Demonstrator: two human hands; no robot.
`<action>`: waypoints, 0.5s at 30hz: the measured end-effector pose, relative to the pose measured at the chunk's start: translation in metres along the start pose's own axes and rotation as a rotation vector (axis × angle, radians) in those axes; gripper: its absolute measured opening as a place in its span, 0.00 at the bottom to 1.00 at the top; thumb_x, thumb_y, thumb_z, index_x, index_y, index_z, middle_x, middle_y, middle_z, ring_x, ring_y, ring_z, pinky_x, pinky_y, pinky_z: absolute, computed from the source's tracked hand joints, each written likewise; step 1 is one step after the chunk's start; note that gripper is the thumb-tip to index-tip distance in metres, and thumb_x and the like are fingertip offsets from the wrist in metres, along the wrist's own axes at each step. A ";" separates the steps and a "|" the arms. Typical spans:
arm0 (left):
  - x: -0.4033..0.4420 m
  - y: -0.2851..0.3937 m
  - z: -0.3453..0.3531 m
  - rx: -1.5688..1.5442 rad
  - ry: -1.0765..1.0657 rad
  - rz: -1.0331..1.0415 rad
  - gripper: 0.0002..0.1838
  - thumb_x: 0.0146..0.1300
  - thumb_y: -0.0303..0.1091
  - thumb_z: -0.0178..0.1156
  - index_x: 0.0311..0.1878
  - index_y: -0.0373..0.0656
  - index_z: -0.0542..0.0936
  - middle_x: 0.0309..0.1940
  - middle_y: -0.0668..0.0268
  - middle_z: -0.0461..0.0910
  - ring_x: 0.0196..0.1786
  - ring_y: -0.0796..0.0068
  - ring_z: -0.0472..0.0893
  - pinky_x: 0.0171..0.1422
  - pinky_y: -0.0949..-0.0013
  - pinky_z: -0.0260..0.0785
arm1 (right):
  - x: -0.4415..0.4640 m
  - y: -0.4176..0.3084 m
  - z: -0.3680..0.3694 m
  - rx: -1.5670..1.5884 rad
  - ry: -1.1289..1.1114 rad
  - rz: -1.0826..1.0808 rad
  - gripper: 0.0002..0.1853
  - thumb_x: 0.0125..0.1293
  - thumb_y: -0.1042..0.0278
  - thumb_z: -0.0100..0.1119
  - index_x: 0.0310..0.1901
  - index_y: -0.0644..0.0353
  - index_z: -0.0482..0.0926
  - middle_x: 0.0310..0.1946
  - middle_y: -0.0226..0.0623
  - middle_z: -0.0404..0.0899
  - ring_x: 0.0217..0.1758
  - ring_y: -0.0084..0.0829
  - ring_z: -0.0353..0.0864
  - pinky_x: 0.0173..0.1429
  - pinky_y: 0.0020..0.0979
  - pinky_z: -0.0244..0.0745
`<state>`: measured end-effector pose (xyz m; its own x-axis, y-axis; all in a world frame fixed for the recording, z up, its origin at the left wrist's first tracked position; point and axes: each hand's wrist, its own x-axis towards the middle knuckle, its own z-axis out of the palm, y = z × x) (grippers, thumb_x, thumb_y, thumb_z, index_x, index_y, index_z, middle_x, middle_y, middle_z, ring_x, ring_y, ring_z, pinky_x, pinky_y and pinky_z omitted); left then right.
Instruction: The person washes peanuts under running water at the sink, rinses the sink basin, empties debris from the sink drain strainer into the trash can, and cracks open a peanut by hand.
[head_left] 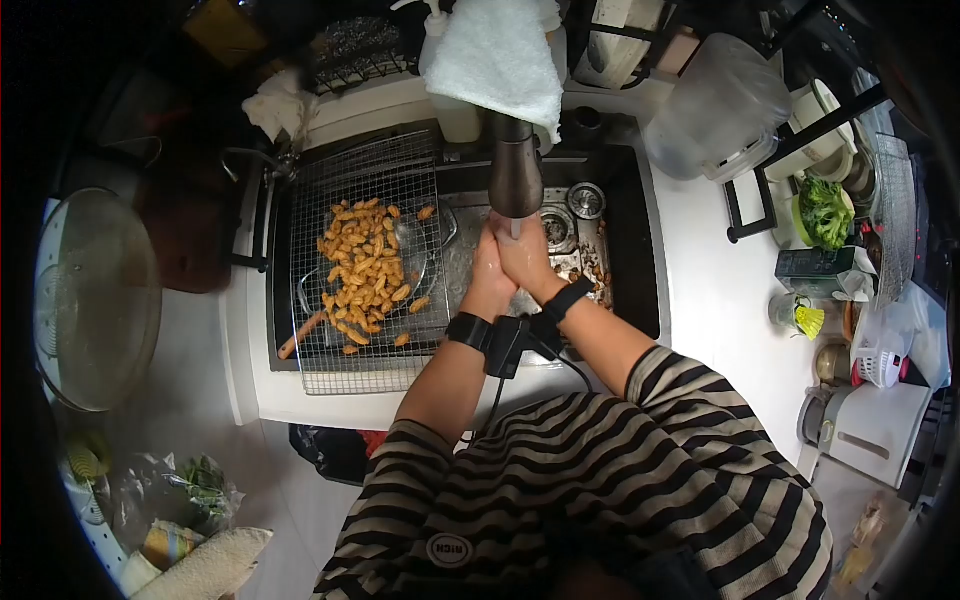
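Observation:
My left hand (487,268) and my right hand (527,258) are pressed against each other over the sink (636,240), right below the dark faucet (515,180). Both look wet, and water appears to run onto them. The faucet and the overlapping hands hide most of my fingers, so I cannot tell how they are bent or whether anything is between them. To the left, a wire rack (420,365) lies across the sink, bearing a heap of peanuts in their shells (365,265). A white towel (495,65) hangs over the top of the faucet.
Brown debris (595,275) lies in the sink beside a metal strainer (587,201). A clear plastic container (725,110) and broccoli (825,215) stand on the right counter. At far left is a round translucent lid (100,300). Below the counter hangs a black bag (325,455).

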<state>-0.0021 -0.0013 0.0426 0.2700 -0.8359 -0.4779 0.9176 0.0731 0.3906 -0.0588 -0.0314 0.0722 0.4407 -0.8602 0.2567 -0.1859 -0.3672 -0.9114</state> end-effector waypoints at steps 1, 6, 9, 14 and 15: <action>-0.003 -0.002 0.002 -0.010 0.006 -0.001 0.17 0.65 0.45 0.46 0.47 0.43 0.72 0.45 0.67 0.75 0.48 0.72 0.74 0.54 0.70 0.67 | 0.006 0.002 -0.001 -0.005 -0.012 0.000 0.16 0.53 0.73 0.50 0.45 0.66 0.73 0.42 0.53 0.73 0.48 0.52 0.69 0.54 0.39 0.64; 0.005 -0.004 -0.012 0.016 -0.158 0.070 0.15 0.65 0.45 0.46 0.44 0.44 0.74 0.39 0.65 0.76 0.43 0.71 0.75 0.50 0.69 0.68 | 0.000 -0.005 0.000 0.015 -0.014 0.212 0.14 0.53 0.74 0.50 0.43 0.68 0.72 0.43 0.55 0.71 0.48 0.53 0.69 0.52 0.40 0.64; -0.013 0.007 0.012 0.044 -0.191 0.057 0.14 0.65 0.44 0.46 0.39 0.45 0.74 0.34 0.68 0.75 0.39 0.74 0.75 0.46 0.71 0.68 | -0.018 -0.028 -0.004 0.018 0.112 -0.023 0.13 0.54 0.73 0.50 0.41 0.68 0.72 0.41 0.55 0.71 0.46 0.53 0.69 0.51 0.41 0.64; 0.006 -0.010 -0.008 0.041 -0.148 0.008 0.15 0.67 0.41 0.42 0.47 0.42 0.71 0.43 0.62 0.75 0.47 0.68 0.74 0.55 0.67 0.66 | 0.002 0.008 -0.002 -0.133 0.087 0.074 0.08 0.54 0.71 0.50 0.34 0.66 0.72 0.37 0.53 0.72 0.43 0.53 0.68 0.47 0.42 0.64; 0.003 -0.014 -0.005 0.046 -0.087 -0.027 0.16 0.67 0.41 0.42 0.49 0.42 0.71 0.45 0.61 0.74 0.49 0.67 0.74 0.56 0.66 0.65 | 0.009 0.020 -0.004 -0.153 0.032 0.153 0.08 0.55 0.71 0.51 0.33 0.66 0.72 0.36 0.53 0.72 0.43 0.53 0.68 0.46 0.42 0.64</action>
<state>-0.0126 -0.0023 0.0322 0.2170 -0.8813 -0.4197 0.9094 0.0262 0.4151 -0.0619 -0.0475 0.0572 0.3691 -0.9200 0.1317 -0.3809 -0.2789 -0.8815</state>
